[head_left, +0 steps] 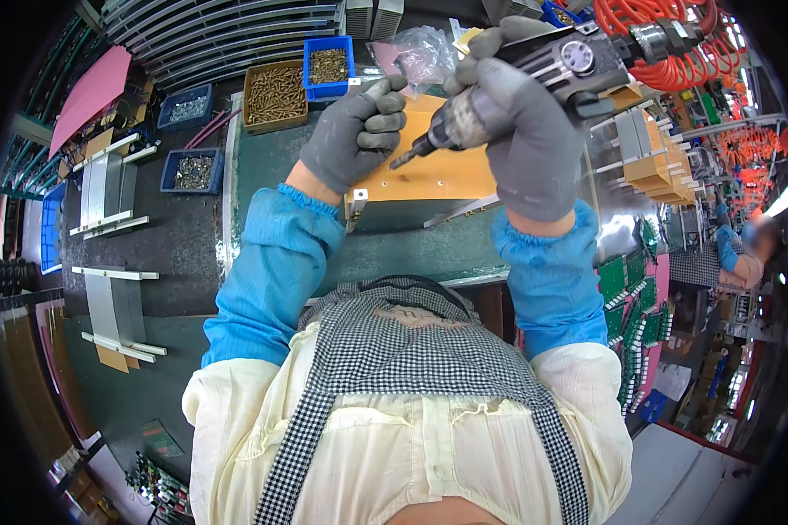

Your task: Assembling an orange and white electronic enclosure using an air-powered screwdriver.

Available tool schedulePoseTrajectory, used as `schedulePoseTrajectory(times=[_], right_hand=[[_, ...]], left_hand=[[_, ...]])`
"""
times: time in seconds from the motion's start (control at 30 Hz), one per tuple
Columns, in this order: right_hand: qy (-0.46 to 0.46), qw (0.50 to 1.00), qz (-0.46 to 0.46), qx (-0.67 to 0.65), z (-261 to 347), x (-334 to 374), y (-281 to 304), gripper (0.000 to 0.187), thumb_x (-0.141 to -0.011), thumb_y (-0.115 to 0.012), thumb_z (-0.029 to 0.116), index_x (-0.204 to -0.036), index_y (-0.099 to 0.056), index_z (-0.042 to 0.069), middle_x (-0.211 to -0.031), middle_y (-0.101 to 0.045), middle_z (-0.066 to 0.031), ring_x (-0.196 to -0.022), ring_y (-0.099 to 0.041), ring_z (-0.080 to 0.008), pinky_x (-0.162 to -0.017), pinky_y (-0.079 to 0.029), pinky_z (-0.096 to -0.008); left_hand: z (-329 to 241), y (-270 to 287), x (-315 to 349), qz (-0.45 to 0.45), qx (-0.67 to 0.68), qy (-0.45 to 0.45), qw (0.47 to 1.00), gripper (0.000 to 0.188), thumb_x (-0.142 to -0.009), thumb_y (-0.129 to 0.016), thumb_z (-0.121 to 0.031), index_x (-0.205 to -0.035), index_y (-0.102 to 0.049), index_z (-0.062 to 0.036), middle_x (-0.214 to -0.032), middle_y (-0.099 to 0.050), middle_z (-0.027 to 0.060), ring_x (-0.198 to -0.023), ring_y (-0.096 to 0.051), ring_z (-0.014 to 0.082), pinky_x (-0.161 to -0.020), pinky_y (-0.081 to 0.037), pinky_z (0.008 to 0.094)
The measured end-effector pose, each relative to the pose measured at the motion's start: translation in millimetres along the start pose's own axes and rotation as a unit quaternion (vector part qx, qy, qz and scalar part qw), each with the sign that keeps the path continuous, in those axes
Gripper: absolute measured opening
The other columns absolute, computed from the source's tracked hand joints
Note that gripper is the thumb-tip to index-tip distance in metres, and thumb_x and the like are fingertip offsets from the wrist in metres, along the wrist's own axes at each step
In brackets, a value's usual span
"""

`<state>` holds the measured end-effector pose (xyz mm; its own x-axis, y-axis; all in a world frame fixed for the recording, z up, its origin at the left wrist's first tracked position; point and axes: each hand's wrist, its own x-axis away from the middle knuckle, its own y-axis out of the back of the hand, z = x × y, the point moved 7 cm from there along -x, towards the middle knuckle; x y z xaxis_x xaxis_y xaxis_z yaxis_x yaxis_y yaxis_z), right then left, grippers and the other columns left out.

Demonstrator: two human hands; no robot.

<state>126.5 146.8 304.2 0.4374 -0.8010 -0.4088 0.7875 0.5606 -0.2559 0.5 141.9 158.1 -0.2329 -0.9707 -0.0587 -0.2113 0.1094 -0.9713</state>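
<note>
Clock positions from centre of view. The grey-gloved right hand (534, 140), at one o'clock, is closed around a black-and-grey metal power driver (569, 66), its bit slanting toward eight, presumably for aim; contact with the flat orange panel (451, 175) at twelve cannot be confirmed. The grey-gloved left hand (355, 136) has curled fingers by the panel's left edge; contents cannot be told. A brown tray of brass-coloured screws (276, 125) lies toward eleven, likely for easy left-hand reach.
</note>
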Motion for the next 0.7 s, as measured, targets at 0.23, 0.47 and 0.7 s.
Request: schedulePoseTrajectory(times=[0.23, 0.47, 0.7], right_hand=[[0.015, 0.999, 0.025, 0.022, -15.8, 18.1, -24.0, 0.039, -0.081, -0.061, -0.010, -0.117, -0.053, 0.003, -0.102, -0.061, -0.0106, -0.086, -0.065, -0.0214, -0.073, -0.056, -0.0337], [-0.010, 0.999, -0.015, 0.038, -17.8, 21.6, -32.2, 0.037, -0.074, -0.070, -0.005, -0.108, -0.061, 0.006, -0.097, -0.067, -0.0049, -0.089, -0.066, -0.0119, -0.072, -0.058, -0.0261], [0.016, 0.978, 0.036, 0.206, -22.9, 16.1, -48.1, 0.036, -0.077, -0.069, -0.006, -0.111, -0.061, 0.004, -0.099, -0.065, -0.0050, -0.088, -0.064, -0.0129, -0.074, -0.056, -0.0280]], left_hand=[[-3.0, 2.0, 2.1, -0.096, -0.220, -0.048, 0.970, 0.024, -0.101, -0.041, -0.014, -0.121, -0.044, -0.0006, -0.084, -0.047, -0.0001, -0.060, -0.038, 0.0037, -0.040, -0.029, 0.0120], [-1.8, 4.1, 0.0, -0.106, -0.145, -0.064, 0.982, 0.022, -0.092, -0.050, -0.010, -0.110, -0.055, 0.0015, -0.090, -0.055, 0.0053, -0.062, -0.046, 0.0131, -0.055, -0.043, 0.0232], [-12.1, 57.1, -28.4, -0.024, -0.475, -0.169, 0.863, 0.023, -0.072, -0.068, 0.002, -0.093, -0.067, -0.0064, -0.095, -0.067, 0.0073, -0.085, -0.066, 0.0181, -0.072, -0.053, 0.0269]])
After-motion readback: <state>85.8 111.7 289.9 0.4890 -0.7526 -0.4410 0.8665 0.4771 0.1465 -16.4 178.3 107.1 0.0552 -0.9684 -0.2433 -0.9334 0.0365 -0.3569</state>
